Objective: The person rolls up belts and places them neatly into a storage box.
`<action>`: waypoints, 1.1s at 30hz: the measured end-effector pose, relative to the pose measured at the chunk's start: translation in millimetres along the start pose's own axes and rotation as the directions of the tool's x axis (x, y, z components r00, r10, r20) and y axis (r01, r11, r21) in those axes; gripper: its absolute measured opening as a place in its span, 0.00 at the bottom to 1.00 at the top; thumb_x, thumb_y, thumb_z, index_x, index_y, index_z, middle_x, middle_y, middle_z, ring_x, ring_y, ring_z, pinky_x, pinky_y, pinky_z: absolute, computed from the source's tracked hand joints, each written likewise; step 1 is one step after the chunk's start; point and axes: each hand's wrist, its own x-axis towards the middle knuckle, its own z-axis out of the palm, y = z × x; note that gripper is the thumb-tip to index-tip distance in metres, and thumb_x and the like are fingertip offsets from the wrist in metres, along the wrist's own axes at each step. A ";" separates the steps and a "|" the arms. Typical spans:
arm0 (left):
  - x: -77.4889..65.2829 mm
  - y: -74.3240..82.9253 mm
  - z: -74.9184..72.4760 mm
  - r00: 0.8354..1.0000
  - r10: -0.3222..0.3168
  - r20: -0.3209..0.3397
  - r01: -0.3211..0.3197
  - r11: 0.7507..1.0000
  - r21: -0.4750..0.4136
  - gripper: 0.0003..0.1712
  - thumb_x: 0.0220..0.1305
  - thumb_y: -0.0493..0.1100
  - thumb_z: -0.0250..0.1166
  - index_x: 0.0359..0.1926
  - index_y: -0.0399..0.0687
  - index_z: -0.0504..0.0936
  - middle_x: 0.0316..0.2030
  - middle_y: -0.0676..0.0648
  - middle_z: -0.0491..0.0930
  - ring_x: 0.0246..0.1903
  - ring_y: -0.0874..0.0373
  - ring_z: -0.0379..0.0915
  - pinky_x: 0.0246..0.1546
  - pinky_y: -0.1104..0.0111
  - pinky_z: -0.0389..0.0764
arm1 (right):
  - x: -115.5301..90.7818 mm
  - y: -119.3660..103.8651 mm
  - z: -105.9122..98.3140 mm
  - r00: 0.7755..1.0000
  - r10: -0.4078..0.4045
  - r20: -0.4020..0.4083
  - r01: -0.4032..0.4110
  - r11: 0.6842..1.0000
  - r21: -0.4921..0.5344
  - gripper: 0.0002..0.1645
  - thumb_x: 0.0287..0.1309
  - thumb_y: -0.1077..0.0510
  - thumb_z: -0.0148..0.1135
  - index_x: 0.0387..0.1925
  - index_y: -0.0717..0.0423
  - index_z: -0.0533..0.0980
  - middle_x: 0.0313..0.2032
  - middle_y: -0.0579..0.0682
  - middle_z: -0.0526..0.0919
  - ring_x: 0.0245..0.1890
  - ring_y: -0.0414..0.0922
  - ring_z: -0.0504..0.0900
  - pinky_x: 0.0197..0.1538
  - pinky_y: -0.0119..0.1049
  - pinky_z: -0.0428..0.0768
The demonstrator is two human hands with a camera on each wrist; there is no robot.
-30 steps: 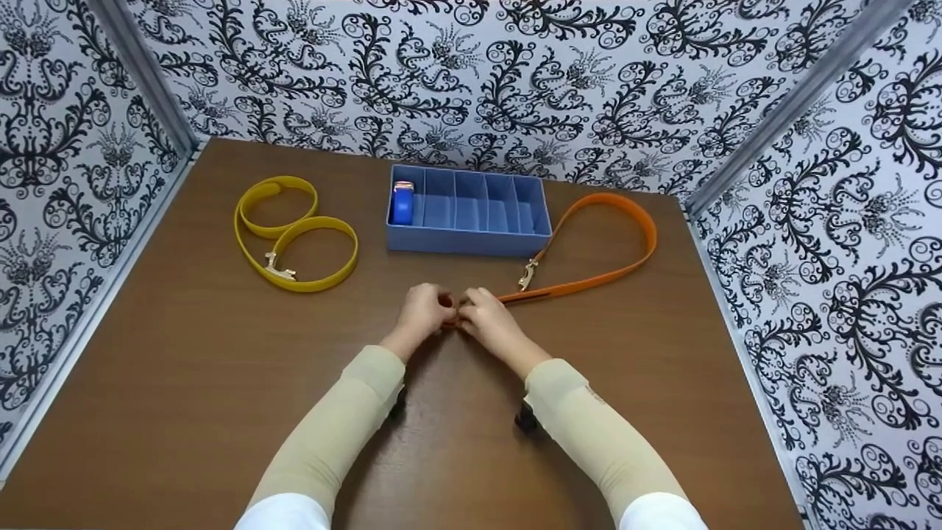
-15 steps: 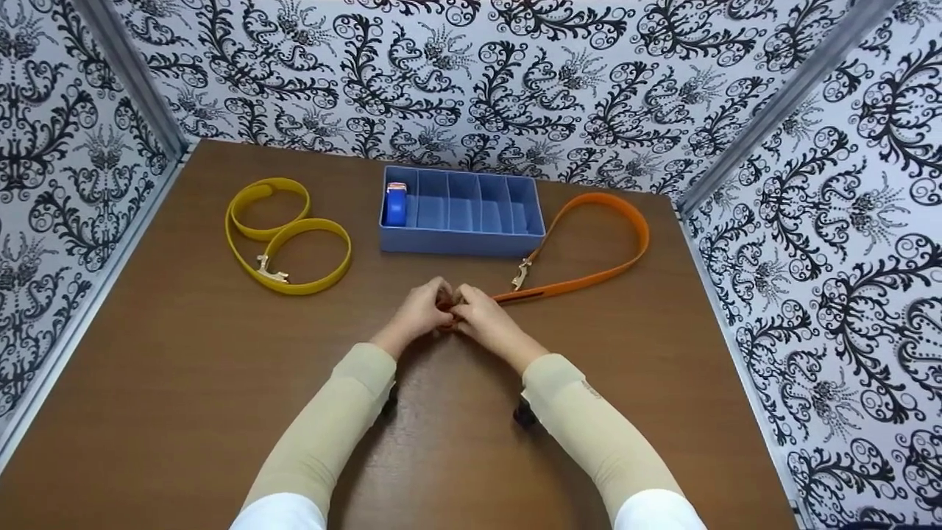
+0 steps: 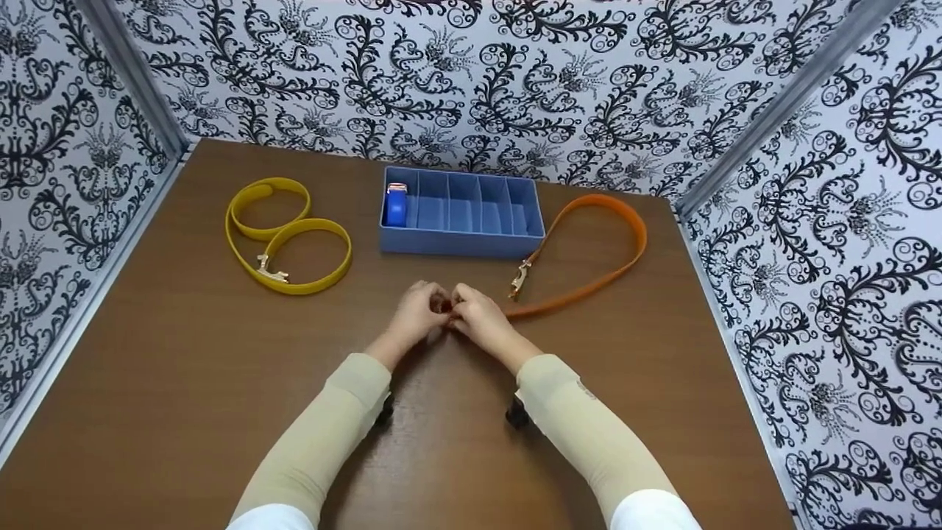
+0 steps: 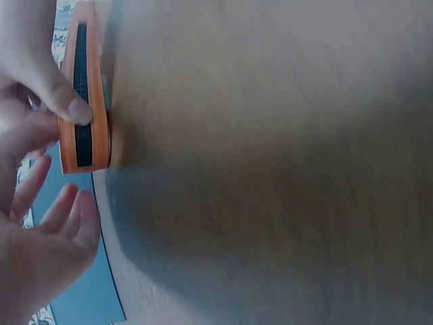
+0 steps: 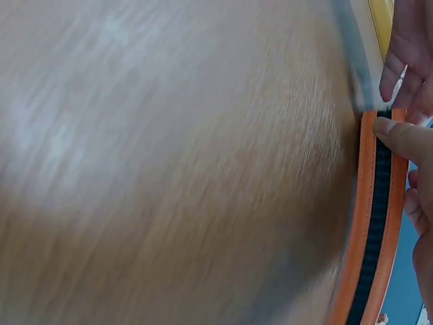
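Observation:
Both hands work at one end of an orange belt [image 3: 581, 294], which bears a black ribbed strip along its inner face. In the right wrist view, my right hand [image 3: 480, 316] pinches the belt [image 5: 365, 176], thumb over the strip and fingers behind. My left hand [image 3: 416, 309] curls round the belt's bent end from the other side. Its lower fingers hang loose beside the belt [image 4: 100, 135] in the left wrist view, while its thumb's grip is largely hidden. Beyond the hands, the belt loops away to the right, back to its gold buckle [image 3: 520, 278].
A blue-grey box [image 3: 464, 243] with several compartments stands behind the hands. Its leftmost compartment holds a rolled blue belt [image 3: 396, 207] with a shiny buckle. To the left lies a yellow belt [image 3: 341, 272] in loose loops with a gold buckle. Patterned panels enclose the brown table [image 3: 184, 383].
The orange belt's near stretch has shifted toward me and turned, so its black strip no longer shows in the head view. Its loop has drawn slightly left. Both hands stay at the belt's end.

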 end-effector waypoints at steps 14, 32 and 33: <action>-4.8 1.6 6.2 0.998 0.032 0.063 -0.042 0.984 0.176 0.04 0.58 0.35 0.70 0.34 0.39 0.89 0.41 0.41 0.79 0.45 0.47 0.74 0.51 0.57 0.74 | -1.7 2.4 -2.0 0.995 0.082 0.048 -0.084 0.996 0.026 0.09 0.48 0.56 0.74 0.24 0.57 0.84 0.29 0.50 0.76 0.33 0.50 0.75 0.39 0.41 0.74; -5.1 9.6 7.3 0.996 0.049 0.078 -0.068 0.961 0.268 0.08 0.59 0.31 0.67 0.37 0.41 0.90 0.36 0.42 0.78 0.40 0.48 0.74 0.45 0.59 0.76 | -2.2 10.0 -19.2 0.974 0.110 0.199 -0.130 0.987 0.091 0.19 0.53 0.71 0.65 0.43 0.58 0.68 0.36 0.53 0.79 0.39 0.49 0.78 0.43 0.42 0.77; -5.0 10.5 7.2 0.995 0.055 0.084 -0.076 0.960 0.270 0.09 0.59 0.30 0.66 0.37 0.41 0.90 0.36 0.43 0.78 0.39 0.48 0.74 0.44 0.59 0.76 | -2.4 10.2 -18.4 0.978 0.111 0.174 -0.126 0.989 0.078 0.19 0.51 0.71 0.66 0.42 0.58 0.68 0.34 0.52 0.78 0.38 0.49 0.78 0.41 0.41 0.76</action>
